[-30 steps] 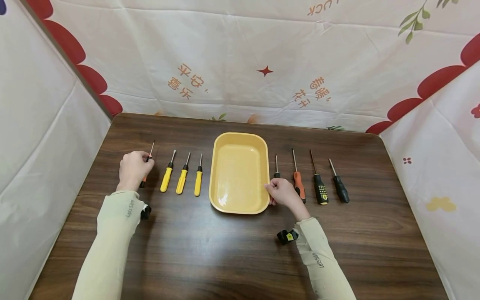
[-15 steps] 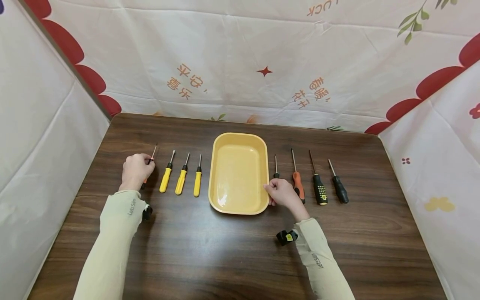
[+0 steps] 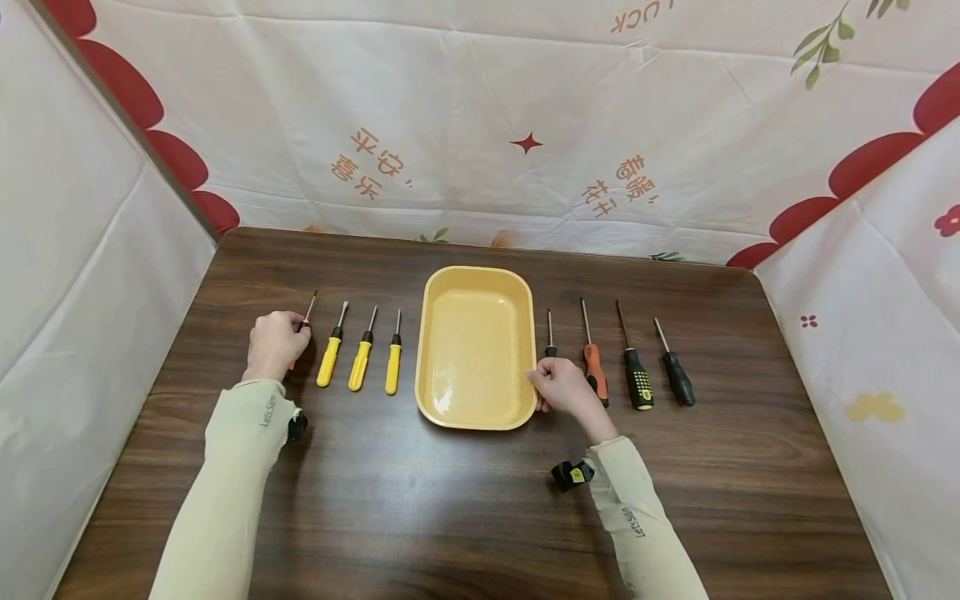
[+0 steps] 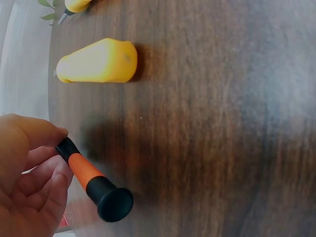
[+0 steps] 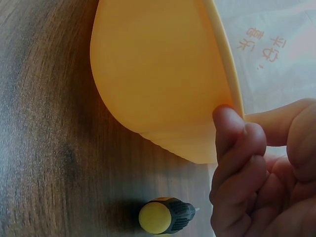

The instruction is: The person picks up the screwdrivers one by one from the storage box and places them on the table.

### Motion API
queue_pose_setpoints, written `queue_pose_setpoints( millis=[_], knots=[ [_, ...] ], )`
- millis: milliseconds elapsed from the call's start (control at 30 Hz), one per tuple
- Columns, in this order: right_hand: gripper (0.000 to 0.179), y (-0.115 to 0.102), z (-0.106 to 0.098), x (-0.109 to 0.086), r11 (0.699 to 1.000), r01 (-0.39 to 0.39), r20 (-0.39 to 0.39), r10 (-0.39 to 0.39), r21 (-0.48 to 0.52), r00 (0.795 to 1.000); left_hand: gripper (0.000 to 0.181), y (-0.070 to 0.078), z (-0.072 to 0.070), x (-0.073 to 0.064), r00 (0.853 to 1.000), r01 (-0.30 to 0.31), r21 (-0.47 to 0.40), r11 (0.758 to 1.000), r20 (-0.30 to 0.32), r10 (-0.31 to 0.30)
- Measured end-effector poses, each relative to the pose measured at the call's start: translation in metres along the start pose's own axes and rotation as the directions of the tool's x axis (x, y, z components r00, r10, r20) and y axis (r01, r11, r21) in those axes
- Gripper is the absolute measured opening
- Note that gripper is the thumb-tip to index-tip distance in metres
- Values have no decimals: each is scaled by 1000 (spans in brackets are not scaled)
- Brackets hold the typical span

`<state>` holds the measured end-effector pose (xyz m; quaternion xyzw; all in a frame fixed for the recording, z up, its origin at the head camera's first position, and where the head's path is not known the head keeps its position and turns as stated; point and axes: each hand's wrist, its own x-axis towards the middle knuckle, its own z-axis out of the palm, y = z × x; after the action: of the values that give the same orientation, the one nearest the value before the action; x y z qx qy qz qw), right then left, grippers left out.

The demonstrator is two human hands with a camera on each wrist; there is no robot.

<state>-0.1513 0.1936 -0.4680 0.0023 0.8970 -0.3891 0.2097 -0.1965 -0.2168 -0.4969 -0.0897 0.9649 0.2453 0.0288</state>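
My left hand (image 3: 276, 345) pinches a small orange-and-black screwdriver (image 4: 85, 168) at the left end of a row of tools. Its thin shaft points away from me, and the handle's black end shows in the left wrist view. Just right of it lies a yellow-handled screwdriver (image 3: 328, 357). With thumb and fingers, my right hand (image 3: 564, 387) grips the right rim of a yellow tray (image 3: 422, 367) near its front corner. Nothing lies in the tray. A short screwdriver (image 5: 163, 216) with a yellow-ended black handle lies beside the tray, partly hidden by that hand in the head view.
Two more yellow screwdrivers (image 3: 361, 362) lie left of the tray. On its right are an orange-and-black screwdriver (image 3: 592, 363), a black one with yellow dots (image 3: 638, 380) and a plain black one (image 3: 678, 380). White printed cloth (image 3: 465, 125) walls the table's (image 3: 420, 517) back and sides.
My left hand has shifted slightly right with the orange-and-black screwdriver, bringing its tip closer to the neighbouring yellow one. My right hand and the tray hold their place.
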Motion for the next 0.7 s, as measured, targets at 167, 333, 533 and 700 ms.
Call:
queue_pose_setpoints(
  millis=[167,333,533,700],
  knots=[
    [28,-1,0,0,1000,-1,2,1,1,1000,27,-1,0,1,1000,8,-3,1000,9,-8],
    [28,-1,1,-1,1000,-11,1,11,-4,1000,27,-1,-1,3,1000,21,-7,1000,17,-21],
    [28,-2,0,-1,1000,-13,-1,13,-5,1000,24,-3,1,4,1000,19,-7,1000,-1,-19],
    [28,-2,0,-2,1000,-12,-3,12,-6,1000,23,-2,2,4,999,34,-16,999,-9,-34]
  ],
)
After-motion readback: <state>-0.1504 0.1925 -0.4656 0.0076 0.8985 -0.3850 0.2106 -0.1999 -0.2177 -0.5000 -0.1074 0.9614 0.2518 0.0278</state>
